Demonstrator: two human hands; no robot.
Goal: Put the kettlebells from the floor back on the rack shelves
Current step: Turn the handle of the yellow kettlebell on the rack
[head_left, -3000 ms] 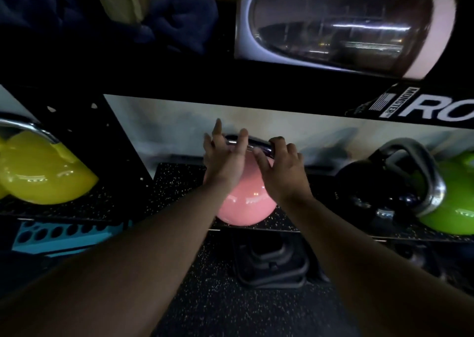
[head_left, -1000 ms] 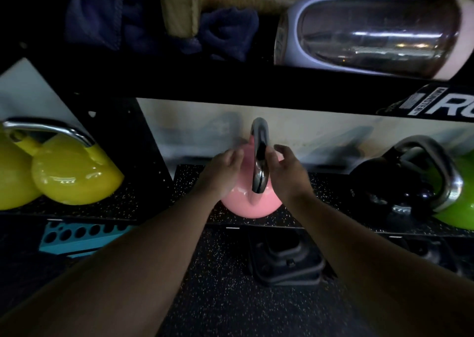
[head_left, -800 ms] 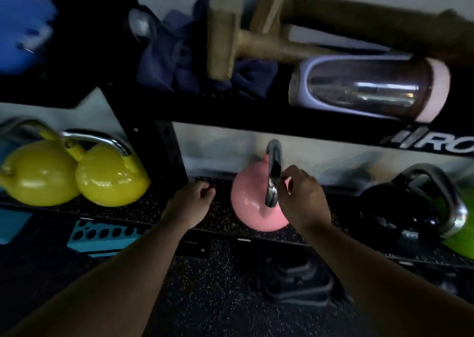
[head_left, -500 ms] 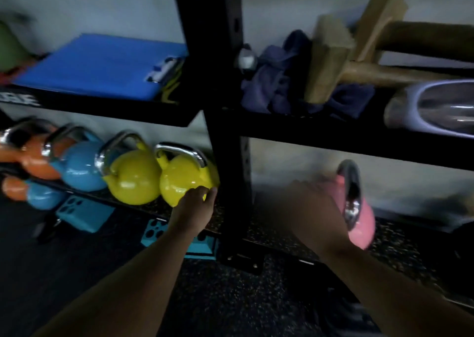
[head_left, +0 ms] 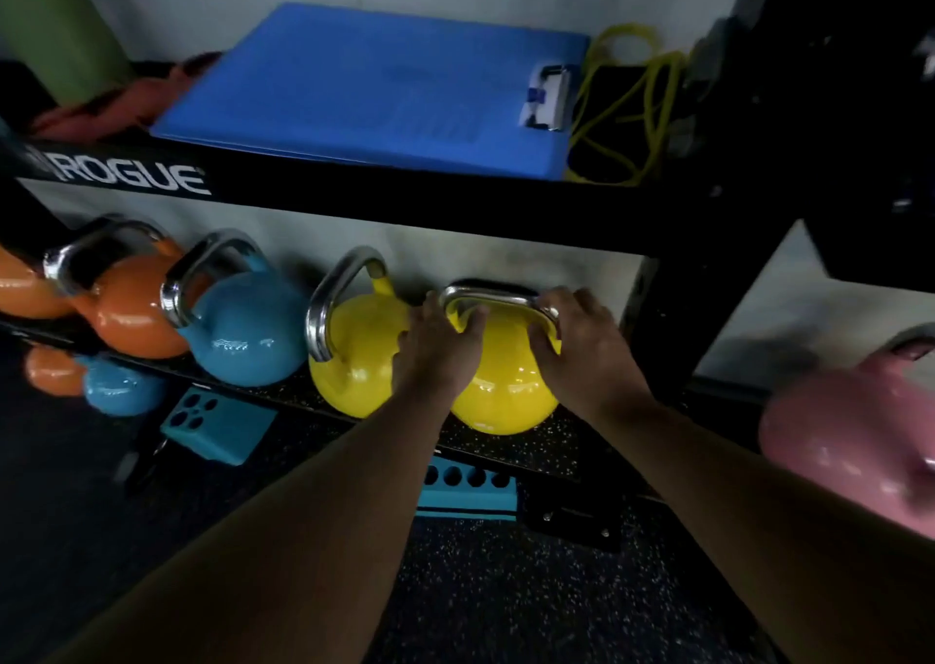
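We see both hands, left hand [head_left: 437, 347] and right hand [head_left: 582, 345], curled round handle of yellow kettlebell [head_left: 506, 385] on lower shelf [head_left: 531, 448]; second yellow kettlebell [head_left: 354, 360] touching left, black upright [head_left: 657, 319] close right, pink kettlebell [head_left: 850, 431] beyond; speckled floor [head_left: 506, 603] below.

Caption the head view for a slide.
Both hands, left and right, grip the handle of the right yellow kettlebell on the rack shelf.

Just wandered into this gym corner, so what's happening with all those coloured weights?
A person is tidying kettlebells on a black rack. The left hand and right hand grip the steel handle of a yellow kettlebell sitting on the lower shelf, beside another yellow one. A pink kettlebell sits to the right.
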